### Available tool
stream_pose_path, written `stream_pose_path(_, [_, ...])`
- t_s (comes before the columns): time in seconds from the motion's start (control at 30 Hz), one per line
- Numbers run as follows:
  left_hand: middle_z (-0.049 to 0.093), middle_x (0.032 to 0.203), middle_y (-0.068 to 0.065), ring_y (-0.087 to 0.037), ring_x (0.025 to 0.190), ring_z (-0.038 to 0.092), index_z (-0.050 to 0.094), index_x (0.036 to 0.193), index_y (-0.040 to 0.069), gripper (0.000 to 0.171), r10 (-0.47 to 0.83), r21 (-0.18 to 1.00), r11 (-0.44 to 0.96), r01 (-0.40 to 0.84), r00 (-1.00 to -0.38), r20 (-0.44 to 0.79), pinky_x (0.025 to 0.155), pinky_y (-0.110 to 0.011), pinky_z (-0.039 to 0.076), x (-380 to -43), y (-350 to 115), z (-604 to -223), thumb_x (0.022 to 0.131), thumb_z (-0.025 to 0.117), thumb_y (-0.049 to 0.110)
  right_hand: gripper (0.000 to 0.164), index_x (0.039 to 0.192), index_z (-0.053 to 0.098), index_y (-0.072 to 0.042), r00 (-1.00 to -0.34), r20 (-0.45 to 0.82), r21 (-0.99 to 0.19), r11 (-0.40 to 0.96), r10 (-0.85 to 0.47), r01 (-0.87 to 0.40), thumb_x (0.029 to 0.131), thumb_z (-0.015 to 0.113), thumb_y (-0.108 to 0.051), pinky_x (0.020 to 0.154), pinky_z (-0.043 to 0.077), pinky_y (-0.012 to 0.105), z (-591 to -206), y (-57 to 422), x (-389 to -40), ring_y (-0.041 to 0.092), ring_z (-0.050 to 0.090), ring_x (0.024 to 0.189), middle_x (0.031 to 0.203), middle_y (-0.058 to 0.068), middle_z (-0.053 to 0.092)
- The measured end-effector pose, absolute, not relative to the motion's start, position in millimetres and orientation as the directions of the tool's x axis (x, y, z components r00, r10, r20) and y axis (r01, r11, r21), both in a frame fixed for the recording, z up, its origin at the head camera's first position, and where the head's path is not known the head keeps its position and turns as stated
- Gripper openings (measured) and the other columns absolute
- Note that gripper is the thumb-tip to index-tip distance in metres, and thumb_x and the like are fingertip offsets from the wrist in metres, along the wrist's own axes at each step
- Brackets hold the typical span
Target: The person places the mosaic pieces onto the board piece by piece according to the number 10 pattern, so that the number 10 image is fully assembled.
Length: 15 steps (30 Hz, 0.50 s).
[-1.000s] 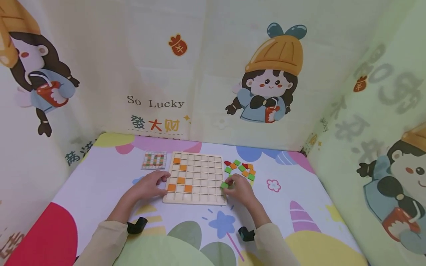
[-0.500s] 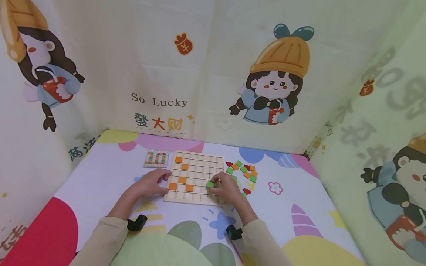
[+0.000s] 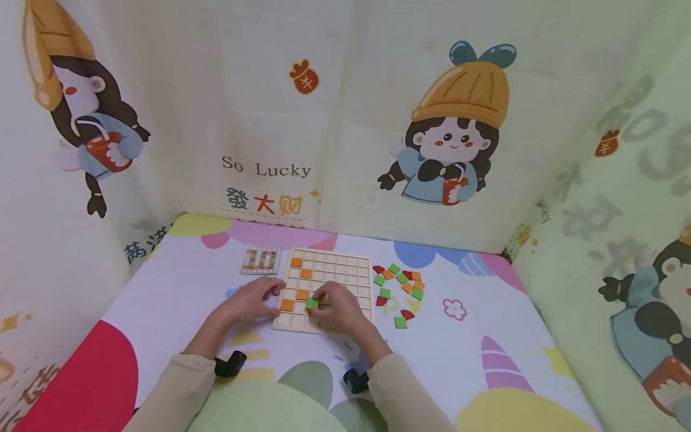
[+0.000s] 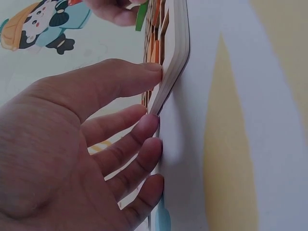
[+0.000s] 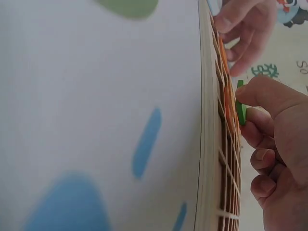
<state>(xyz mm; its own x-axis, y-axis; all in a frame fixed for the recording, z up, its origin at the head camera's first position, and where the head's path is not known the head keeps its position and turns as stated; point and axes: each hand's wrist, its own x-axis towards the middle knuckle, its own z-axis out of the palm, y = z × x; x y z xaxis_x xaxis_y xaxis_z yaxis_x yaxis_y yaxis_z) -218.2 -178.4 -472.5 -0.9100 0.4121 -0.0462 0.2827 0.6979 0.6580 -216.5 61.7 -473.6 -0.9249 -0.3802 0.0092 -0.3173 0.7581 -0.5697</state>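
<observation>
My right hand (image 3: 341,309) pinches a green square tile (image 3: 311,303) between thumb and fingers. It holds the tile just over the lower left part of a wooden grid board (image 3: 349,271); in the right wrist view the tile (image 5: 241,102) stands on edge. Several orange square tiles sit in the board's left cells, such as one orange tile (image 3: 297,262) near the top. An orange tile under the right hand is mostly hidden. My left hand (image 3: 252,300) rests at the board's left edge. In the left wrist view its thumb (image 4: 137,74) touches the rim, fingers loosely spread.
A small pattern card (image 3: 261,260) with a coloured grid lies beyond the left hand. Right of the board are scattered loose pieces: green squares, orange squares and red rounded pieces, among them a green tile (image 3: 400,323). A patterned cloth (image 3: 426,360) covers the table.
My right hand has carried the green tile leftward across the board, from its right edge to the orange tiles at lower left. The left hand has stayed at the board's left edge.
</observation>
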Motion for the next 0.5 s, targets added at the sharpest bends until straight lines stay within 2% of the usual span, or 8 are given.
stream_pose_path(0.33, [0.055,0.099,-0.004,-0.017,0.087,0.046,0.056,0.125,0.005,0.054,0.402,0.644,0.715,0.274,-0.914,-0.057,0.077,-0.032,0.040,-218,-176,-470,0.076,0.079,0.016,0.022,0.101,0.073,-0.017,-0.919,0.019,-0.557,0.759,-0.394,-0.337,0.083,0.076,-0.028,0.084,0.050,0.022,-476,46,-217,0.007,0.053,0.088,0.095,-0.009,0.061])
stream_pose_path(0.5, [0.054,0.098,-0.004,-0.017,0.087,0.046,0.057,0.124,0.005,0.054,0.405,0.640,0.717,0.277,-0.912,-0.060,0.077,-0.031,0.040,-218,-176,-470,0.076,0.079,0.016,0.019,0.101,0.074,-0.020,-0.914,0.000,-0.560,0.757,-0.406,-0.336,0.084,0.075,-0.029,0.083,0.048,0.022,-477,41,-216,0.007,0.052,0.089,0.095,-0.011,0.061])
